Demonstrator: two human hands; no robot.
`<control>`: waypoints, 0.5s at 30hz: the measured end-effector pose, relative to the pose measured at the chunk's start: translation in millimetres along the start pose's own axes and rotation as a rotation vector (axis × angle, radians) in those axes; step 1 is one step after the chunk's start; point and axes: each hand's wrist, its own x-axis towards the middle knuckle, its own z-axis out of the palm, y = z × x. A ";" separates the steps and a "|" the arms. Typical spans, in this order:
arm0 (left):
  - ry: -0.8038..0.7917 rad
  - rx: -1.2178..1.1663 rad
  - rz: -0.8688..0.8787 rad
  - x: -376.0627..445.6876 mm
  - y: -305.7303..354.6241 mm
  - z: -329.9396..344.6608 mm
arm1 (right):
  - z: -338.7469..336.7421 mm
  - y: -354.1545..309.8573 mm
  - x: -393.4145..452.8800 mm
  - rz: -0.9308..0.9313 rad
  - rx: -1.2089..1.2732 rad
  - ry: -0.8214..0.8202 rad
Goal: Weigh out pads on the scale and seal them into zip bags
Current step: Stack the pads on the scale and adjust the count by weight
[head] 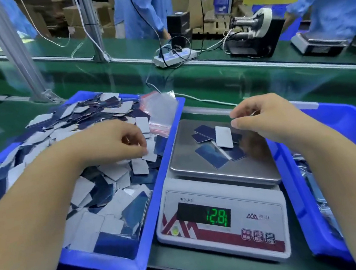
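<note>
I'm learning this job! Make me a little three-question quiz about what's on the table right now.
1. What number glows on the scale?
2. True or false: the left hand is over the blue bin full of pads.
3. Where do the zip bags lie? A) on the scale's pan B) at the far right corner of the pad bin C) in the right hand

Key:
1. 12.81
2. True; its fingers pinch a pad there.
3. B
</note>
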 end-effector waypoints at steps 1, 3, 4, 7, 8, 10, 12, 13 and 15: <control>-0.044 0.026 -0.001 -0.5 2.5 1.2 | 0.5 -0.2 -0.1 0.002 -0.007 -0.001; -0.095 0.054 -0.013 -0.8 5.6 2.9 | 1.4 -0.6 -0.5 0.007 -0.028 -0.007; -0.126 0.044 -0.028 -1.0 6.1 3.8 | 1.8 -0.8 -0.9 0.012 -0.038 -0.011; -0.233 -0.002 -0.076 -1.1 5.6 5.6 | 2.8 -1.7 -2.4 0.025 -0.043 -0.027; -0.253 -0.004 -0.080 -0.5 5.3 6.0 | 3.4 -2.1 -3.0 0.029 -0.047 -0.033; -0.269 -0.005 -0.078 0.4 5.6 7.1 | 4.3 -3.8 -4.5 0.043 -0.035 -0.054; -0.253 0.006 -0.060 1.3 5.3 7.9 | 4.5 -5.4 -5.7 0.056 -0.002 -0.071; -0.235 0.013 -0.047 1.4 5.2 8.4 | 4.5 -5.6 -6.2 0.054 -0.003 -0.069; -0.180 0.034 -0.014 1.3 4.4 9.5 | 4.6 -5.6 -6.0 0.037 -0.050 -0.049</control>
